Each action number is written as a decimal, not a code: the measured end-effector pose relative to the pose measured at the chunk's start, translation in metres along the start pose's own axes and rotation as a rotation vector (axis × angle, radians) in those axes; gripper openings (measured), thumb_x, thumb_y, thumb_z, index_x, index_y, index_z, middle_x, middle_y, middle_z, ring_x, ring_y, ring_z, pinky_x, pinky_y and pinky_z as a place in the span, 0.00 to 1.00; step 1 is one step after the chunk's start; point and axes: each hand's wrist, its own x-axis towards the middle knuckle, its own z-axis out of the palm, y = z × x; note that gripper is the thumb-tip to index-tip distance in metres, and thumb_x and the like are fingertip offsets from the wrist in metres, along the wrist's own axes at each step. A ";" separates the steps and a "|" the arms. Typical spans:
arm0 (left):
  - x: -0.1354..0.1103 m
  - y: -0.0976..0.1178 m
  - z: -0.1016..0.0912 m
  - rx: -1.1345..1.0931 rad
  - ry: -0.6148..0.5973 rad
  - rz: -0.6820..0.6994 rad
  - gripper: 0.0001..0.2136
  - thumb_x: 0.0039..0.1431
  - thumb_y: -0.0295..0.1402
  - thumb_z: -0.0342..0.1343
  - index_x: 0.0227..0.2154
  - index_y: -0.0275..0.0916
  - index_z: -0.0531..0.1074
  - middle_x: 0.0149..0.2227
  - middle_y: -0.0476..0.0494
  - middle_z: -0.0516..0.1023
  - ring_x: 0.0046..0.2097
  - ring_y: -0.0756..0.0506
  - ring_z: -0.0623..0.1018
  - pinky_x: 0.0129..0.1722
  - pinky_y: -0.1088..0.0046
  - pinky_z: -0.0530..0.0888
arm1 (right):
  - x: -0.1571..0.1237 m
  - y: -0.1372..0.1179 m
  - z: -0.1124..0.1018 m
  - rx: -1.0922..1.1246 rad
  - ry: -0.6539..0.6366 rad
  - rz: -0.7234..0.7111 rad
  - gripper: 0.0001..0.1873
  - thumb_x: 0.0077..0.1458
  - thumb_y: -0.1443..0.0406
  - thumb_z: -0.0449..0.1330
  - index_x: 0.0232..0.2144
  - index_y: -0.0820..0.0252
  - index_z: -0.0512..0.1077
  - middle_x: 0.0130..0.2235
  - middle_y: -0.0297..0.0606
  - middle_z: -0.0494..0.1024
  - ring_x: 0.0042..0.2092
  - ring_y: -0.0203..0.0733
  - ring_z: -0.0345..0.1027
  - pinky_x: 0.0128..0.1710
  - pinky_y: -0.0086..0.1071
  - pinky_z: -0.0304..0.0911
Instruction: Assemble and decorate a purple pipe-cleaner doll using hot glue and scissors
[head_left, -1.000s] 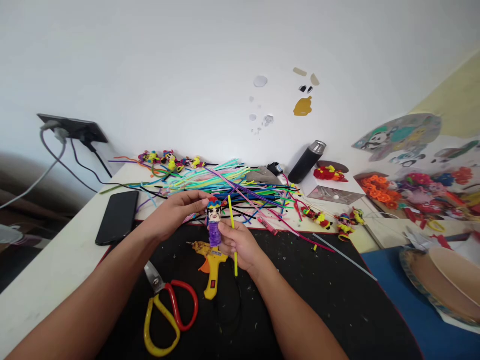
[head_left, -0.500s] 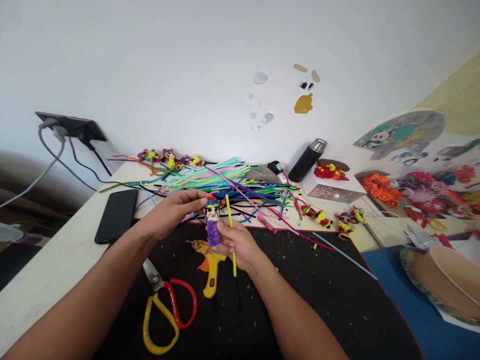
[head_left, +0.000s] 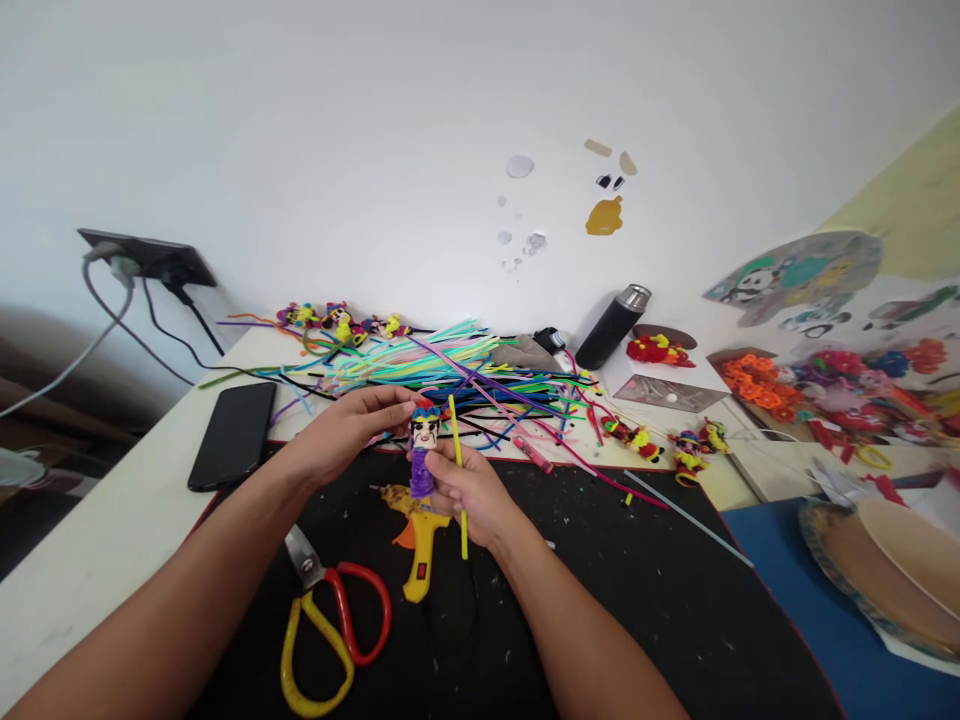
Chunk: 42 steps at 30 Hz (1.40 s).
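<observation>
A small pipe-cleaner figurine [head_left: 422, 450] with a painted face, a blue and red headpiece and a purple body is held upright between both hands, over the black mat [head_left: 660, 600]. My left hand [head_left: 346, 432] pinches the figurine's head from the left. My right hand [head_left: 466, 490] grips its purple body and also holds a yellow pipe cleaner [head_left: 457, 470], which stands nearly upright. Just below the hands a yellow glue gun [head_left: 418, 545] lies on the mat.
Scissors [head_left: 330, 625] with red and yellow handles lie at the lower left. A pile of coloured pipe cleaners [head_left: 457, 375] fills the desk behind. A black phone [head_left: 234, 433] lies left, a dark flask [head_left: 613, 325] and finished figurines [head_left: 637, 435] stand right, a woven tray [head_left: 885, 575] far right.
Both hands and the figurine have shifted slightly left and a little lower in view; the grips are unchanged.
</observation>
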 end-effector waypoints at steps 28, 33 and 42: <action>-0.003 0.015 -0.010 0.139 0.126 0.142 0.20 0.55 0.54 0.69 0.37 0.41 0.82 0.37 0.44 0.82 0.40 0.43 0.77 0.40 0.69 0.72 | 0.001 0.002 -0.002 -0.057 0.042 -0.034 0.27 0.48 0.46 0.76 0.33 0.64 0.77 0.15 0.18 0.53 0.17 0.25 0.38 0.18 0.27 0.32; -0.010 0.024 -0.010 0.365 -0.082 0.054 0.25 0.57 0.61 0.62 0.25 0.41 0.76 0.23 0.48 0.74 0.27 0.46 0.71 0.26 0.73 0.66 | 0.004 -0.001 -0.008 -0.008 0.136 -0.130 0.27 0.48 0.47 0.76 0.31 0.59 0.69 0.16 0.16 0.53 0.17 0.25 0.38 0.18 0.26 0.32; -0.009 0.002 0.017 0.402 -0.375 -0.064 0.21 0.56 0.56 0.65 0.27 0.41 0.81 0.27 0.46 0.80 0.28 0.45 0.75 0.28 0.73 0.68 | 0.005 -0.003 -0.006 -0.020 0.178 -0.147 0.28 0.48 0.45 0.76 0.34 0.60 0.73 0.16 0.16 0.54 0.17 0.26 0.39 0.18 0.27 0.32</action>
